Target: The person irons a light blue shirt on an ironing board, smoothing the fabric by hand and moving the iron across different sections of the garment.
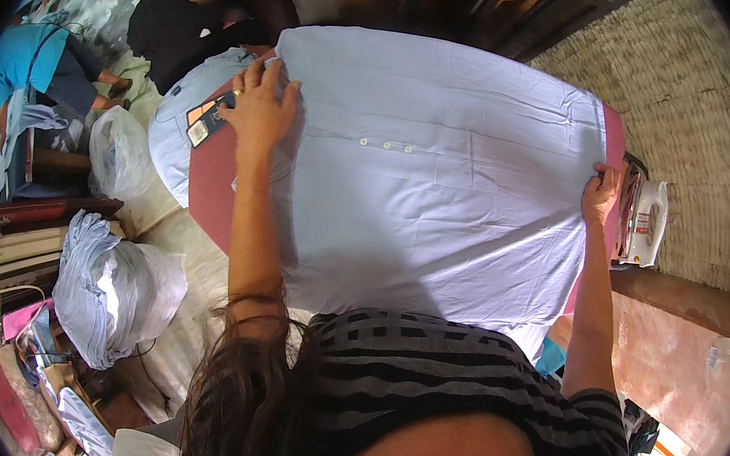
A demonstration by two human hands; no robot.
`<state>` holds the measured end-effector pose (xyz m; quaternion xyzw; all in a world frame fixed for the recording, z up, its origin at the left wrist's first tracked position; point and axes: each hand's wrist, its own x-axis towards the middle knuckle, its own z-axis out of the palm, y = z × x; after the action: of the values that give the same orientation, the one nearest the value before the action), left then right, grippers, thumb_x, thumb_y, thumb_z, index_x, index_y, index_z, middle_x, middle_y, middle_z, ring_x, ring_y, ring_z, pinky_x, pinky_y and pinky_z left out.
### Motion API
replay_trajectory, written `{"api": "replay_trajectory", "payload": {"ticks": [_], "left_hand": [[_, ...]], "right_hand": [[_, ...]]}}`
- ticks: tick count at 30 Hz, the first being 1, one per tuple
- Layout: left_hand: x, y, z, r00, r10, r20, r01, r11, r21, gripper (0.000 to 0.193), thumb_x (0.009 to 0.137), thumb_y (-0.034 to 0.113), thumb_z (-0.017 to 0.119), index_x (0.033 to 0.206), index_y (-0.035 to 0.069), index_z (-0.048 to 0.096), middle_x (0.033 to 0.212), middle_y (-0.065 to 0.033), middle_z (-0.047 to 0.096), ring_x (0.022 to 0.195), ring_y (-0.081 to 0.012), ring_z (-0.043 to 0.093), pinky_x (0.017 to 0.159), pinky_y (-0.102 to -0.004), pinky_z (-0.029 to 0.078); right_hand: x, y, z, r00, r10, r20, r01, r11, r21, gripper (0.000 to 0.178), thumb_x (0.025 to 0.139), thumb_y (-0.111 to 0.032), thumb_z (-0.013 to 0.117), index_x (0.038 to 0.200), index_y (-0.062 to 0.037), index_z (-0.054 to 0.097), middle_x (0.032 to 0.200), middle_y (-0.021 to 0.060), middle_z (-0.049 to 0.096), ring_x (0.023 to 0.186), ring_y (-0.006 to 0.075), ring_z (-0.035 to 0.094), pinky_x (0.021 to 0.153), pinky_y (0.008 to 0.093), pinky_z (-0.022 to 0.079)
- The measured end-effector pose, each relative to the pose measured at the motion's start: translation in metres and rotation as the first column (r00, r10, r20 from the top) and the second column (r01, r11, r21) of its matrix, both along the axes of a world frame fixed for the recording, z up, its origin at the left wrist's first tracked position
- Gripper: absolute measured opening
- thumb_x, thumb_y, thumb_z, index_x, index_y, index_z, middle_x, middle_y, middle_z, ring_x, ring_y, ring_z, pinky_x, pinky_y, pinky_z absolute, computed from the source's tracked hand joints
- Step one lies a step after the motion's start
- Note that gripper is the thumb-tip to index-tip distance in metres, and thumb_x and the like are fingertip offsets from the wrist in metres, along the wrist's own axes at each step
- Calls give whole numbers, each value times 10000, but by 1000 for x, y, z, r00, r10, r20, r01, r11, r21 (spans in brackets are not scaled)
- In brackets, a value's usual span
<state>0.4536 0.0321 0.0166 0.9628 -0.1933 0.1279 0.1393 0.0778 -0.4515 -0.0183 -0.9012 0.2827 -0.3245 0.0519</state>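
A light blue shirt (399, 211) lies spread over a dark red ironing board (209, 204), its short row of white buttons facing up near the middle. My left hand (262, 107) rests with fingers apart at the shirt's left end, partly on the cloth and partly over the red cover. Beside its thumb is a dark hang tag (210, 122) with orange and white patches. At the far right end, my right hand (600, 193) pinches the shirt's edge, and creases run across the cloth toward it. The fingertips there are partly hidden.
A white iron (649, 223) stands just beyond the board's right end. More light blue cloth (168, 146) hangs off the left end. Bagged blue garments (110, 295) sit at the left. A person in a blue top (32, 63) bends at the far left, near another person in black (176, 34).
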Motion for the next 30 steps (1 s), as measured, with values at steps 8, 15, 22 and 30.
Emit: {"api": "replay_trajectory", "payload": {"ticks": [8, 15, 22, 30], "left_hand": [[-4, 13, 78, 946, -29, -322, 47, 998, 49, 375, 910, 373, 574, 1159, 102, 649, 1045, -215, 679, 1015, -346, 657, 859, -517, 461], [51, -9, -19, 977, 114, 178, -89, 986, -144, 359, 831, 401, 687, 1003, 92, 623, 922, -115, 635, 951, -334, 591, 791, -509, 443], [61, -8, -30, 998, 17, -62, -47, 849, -527, 250, 873, 300, 672, 940, 90, 554, 781, -151, 634, 781, -378, 621, 666, -498, 452], [63, -4, -31, 993, 36, 110, 24, 864, -502, 229, 896, 273, 641, 935, 76, 530, 761, -163, 628, 751, -385, 623, 656, -495, 447]], "right_hand": [[-16, -2, -8, 999, 45, -26, -50, 971, -234, 296, 701, 69, 472, 968, 42, 596, 1007, 231, 569, 1004, 439, 523, 916, 520, 408], [15, 18, 5, 991, 120, 51, -116, 990, -85, 218, 708, 40, 445, 890, 8, 560, 897, 189, 571, 936, 402, 525, 865, 513, 405], [5, 10, -1, 999, 23, 39, -22, 999, -24, 218, 721, 5, 480, 915, -19, 577, 968, 184, 568, 927, 399, 549, 839, 510, 430], [8, 19, 5, 1000, 17, 2, -17, 999, -38, 192, 724, 17, 462, 885, 3, 567, 935, 177, 564, 924, 390, 551, 831, 491, 437]]}}
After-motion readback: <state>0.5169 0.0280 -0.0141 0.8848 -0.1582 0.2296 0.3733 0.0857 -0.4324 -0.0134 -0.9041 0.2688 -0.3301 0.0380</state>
